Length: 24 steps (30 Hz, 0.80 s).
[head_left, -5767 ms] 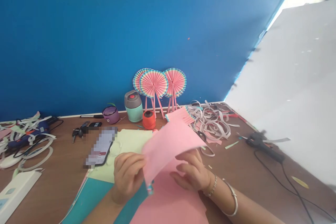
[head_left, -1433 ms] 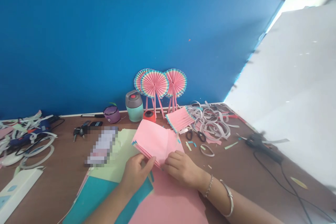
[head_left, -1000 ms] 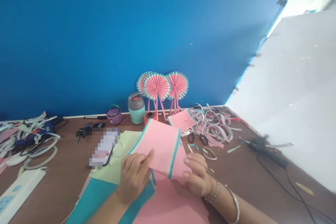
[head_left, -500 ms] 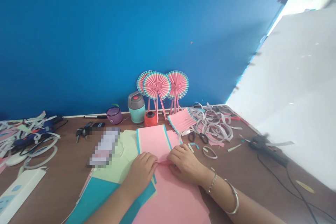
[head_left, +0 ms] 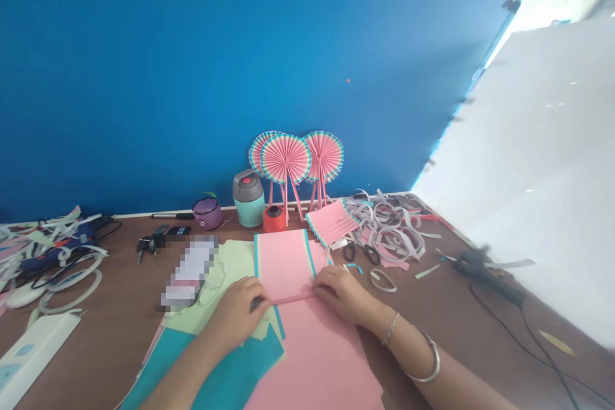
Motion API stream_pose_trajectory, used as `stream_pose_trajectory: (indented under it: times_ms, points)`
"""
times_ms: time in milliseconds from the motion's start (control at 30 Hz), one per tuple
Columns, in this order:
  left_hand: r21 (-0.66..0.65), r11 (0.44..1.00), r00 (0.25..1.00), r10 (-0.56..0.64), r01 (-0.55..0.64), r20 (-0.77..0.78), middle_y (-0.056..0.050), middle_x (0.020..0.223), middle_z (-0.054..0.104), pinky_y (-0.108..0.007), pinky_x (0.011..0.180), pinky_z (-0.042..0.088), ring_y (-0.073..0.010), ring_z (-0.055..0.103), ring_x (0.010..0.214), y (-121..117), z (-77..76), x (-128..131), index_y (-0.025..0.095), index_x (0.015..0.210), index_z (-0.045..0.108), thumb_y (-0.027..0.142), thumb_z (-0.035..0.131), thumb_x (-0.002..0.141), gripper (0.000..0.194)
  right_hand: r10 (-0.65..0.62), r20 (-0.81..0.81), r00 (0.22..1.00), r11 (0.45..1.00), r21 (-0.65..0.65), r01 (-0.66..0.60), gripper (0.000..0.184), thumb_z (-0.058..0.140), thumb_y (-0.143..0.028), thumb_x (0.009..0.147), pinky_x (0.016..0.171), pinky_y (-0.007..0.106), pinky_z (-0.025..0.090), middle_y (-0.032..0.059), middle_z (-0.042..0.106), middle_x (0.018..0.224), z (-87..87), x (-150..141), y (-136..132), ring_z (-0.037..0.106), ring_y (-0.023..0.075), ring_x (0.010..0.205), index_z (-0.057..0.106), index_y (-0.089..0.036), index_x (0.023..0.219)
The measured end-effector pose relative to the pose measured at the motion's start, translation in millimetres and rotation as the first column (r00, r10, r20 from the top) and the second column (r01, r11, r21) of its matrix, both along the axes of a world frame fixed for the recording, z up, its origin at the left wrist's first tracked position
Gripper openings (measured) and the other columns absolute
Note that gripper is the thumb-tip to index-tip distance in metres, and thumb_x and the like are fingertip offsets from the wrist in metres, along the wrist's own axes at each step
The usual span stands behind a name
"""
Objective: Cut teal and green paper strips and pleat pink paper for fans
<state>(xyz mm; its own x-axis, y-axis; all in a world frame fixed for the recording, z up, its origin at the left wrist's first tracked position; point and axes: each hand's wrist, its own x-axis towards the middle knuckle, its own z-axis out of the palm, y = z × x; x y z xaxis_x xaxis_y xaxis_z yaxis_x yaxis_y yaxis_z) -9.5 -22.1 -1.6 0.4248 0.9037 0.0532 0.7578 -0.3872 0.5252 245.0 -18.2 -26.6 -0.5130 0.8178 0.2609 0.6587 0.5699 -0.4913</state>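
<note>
A pink paper sheet (head_left: 283, 262) with blue and cream bands along both sides lies flat, with a narrow fold along its near edge. My left hand (head_left: 243, 307) is closed at the near left corner, thumb and fingers on that fold. At the near right corner my right hand (head_left: 342, 295) is closed on the fold too, fingers bent over it and partly hiding it. Beneath lies a larger pink sheet (head_left: 317, 359), with teal paper (head_left: 230, 371) and pale green paper (head_left: 235, 256) to its left.
Several round pink paper fans (head_left: 286, 159) lean on the blue wall beside a teal flask (head_left: 248, 205) and a red container (head_left: 274, 220). A pleated pink piece (head_left: 331, 221), scissors (head_left: 369, 254) and curled paper strips (head_left: 394, 230) lie right. A phone (head_left: 189, 272) lies left, a glue gun (head_left: 485, 275) far right.
The pink sheet, lifted and turned over earlier, now lies flat with its banded sides showing. My hands have moved apart along its near fold, the left one leftward.
</note>
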Motion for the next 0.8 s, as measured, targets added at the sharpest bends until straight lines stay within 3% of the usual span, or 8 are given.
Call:
stream_pose_trajectory:
  times_ms: [200,433,800]
  points:
    - [0.015,0.996,0.995,0.086,-0.085,-0.045,-0.001,0.074,0.059,-0.031,0.071,0.042,-0.0182,0.057,0.076,2.2,-1.0,-3.7,0.02,0.06,0.053,0.025,0.045,0.081,0.022,-0.135,-0.083,0.987,0.982,-0.142,0.122,0.01,0.05,-0.015,0.083,0.061,0.024,0.038,0.0019,0.061,0.072,-2.7,-2.2,2.0,0.052,0.0135,0.066,0.059,-0.016,0.078]
    - [0.041,0.987,0.986,0.155,-0.153,-0.063,-0.003,0.076,0.058,-0.032,0.071,0.042,-0.0202,0.057,0.08,5.1,-12.8,-3.1,0.02,0.065,0.053,0.026,0.042,0.082,0.022,-0.203,-0.097,0.974,0.968,-0.172,0.185,0.013,0.048,-0.014,0.082,0.06,0.024,0.036,0.0013,0.059,0.069,-4.8,-7.3,4.1,0.052,0.0134,0.065,0.057,-0.016,0.072]
    - [0.034,0.981,0.977,0.193,-0.19,-0.088,-0.003,0.078,0.058,-0.032,0.072,0.04,-0.0215,0.056,0.083,6.5,-12.0,-1.3,0.02,0.066,0.051,0.028,0.042,0.081,0.019,-0.258,-0.086,0.962,0.942,-0.242,0.231,0.01,0.048,-0.012,0.073,0.053,0.021,0.032,-0.0002,0.057,0.062,-2.2,-10.4,6.1,0.049,0.0117,0.058,0.056,-0.016,0.068]
